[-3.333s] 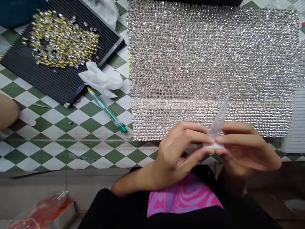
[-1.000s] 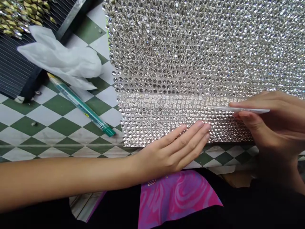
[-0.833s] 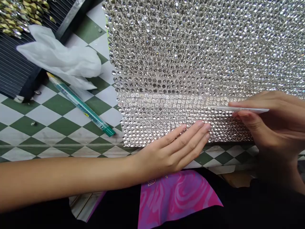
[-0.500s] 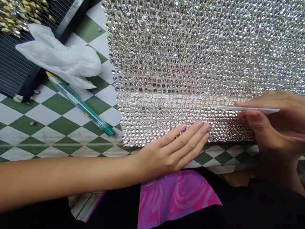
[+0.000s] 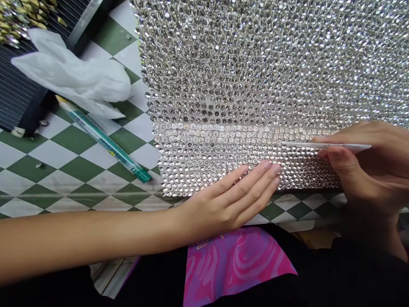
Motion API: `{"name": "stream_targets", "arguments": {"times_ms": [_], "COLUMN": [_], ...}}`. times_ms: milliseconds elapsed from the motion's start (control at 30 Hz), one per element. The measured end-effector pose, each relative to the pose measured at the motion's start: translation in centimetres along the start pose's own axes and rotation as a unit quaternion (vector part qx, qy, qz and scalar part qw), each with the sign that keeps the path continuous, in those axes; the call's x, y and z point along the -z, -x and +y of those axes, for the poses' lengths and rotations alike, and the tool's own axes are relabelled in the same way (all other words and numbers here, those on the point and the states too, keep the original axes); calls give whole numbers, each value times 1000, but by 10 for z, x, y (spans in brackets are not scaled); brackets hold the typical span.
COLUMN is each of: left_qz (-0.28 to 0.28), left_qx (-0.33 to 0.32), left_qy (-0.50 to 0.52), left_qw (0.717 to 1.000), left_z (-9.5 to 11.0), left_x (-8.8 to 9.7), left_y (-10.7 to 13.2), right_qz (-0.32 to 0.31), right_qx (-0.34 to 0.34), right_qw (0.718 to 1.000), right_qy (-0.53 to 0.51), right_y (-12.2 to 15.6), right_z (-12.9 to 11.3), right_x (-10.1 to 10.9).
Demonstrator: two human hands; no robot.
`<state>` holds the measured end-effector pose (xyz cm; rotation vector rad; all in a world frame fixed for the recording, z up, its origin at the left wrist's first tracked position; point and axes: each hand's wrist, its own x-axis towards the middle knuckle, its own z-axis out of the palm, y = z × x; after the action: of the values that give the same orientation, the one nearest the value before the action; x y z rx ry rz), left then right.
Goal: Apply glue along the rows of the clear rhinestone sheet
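Observation:
A sheet covered in rows of clear rhinestones (image 5: 243,76) fills the upper right of the view. My left hand (image 5: 236,196) lies flat on its near edge, fingers stretched out and close together, holding nothing. At the right, my right hand (image 5: 367,166) pinches a thin, pale pointed tool that looks like tweezers (image 5: 345,146) between thumb and fingers. Its narrow tip points left, at the stone rows just beyond my left fingertips. Whether the tip holds a stone is too small to tell.
A green pencil (image 5: 102,138) lies left of the sheet, by a crumpled white tissue (image 5: 83,81). At the upper left, a black ridged tray (image 5: 15,91) carries loose gold-backed stones (image 5: 24,19). A checkered cover (image 5: 73,143) lies underneath. A pink-purple sheet (image 5: 243,260) rests near my lap.
The view has shifted slightly, so the tray, tissue and pencil appear a little further left. Both hands keep nearly the same place and grip.

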<state>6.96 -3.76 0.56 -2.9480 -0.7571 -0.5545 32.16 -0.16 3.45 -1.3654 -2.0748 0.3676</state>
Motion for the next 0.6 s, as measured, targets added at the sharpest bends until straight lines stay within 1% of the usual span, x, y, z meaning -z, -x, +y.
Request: {"name": "stream_targets", "arguments": {"times_ms": [67,200,300,433,600], "left_qz": [1,-11,-23,-26,-28], "left_qx": [2,-3,-6,-6,-7], "left_qy": [-4,-12,-14,-15,-13], "left_qw": [1000,1000,1000,1000,999], "left_z": [0,-1,-1,0,-1], "left_x": [0,1,2,3,2], "left_y": [0,1,1,1,1], "right_qz": [7,-20,-20,6,-10], "right_qx": [-4,-51,-52,-40,-102], "right_qw": [1000,998,998,999,995], "right_qy": [6,26,22,8,18], "right_y": [-1,-1,1,4,2], "right_z": [-1,-6,-6,-4,-7], "right_x": [1,3,2,2,5]}}
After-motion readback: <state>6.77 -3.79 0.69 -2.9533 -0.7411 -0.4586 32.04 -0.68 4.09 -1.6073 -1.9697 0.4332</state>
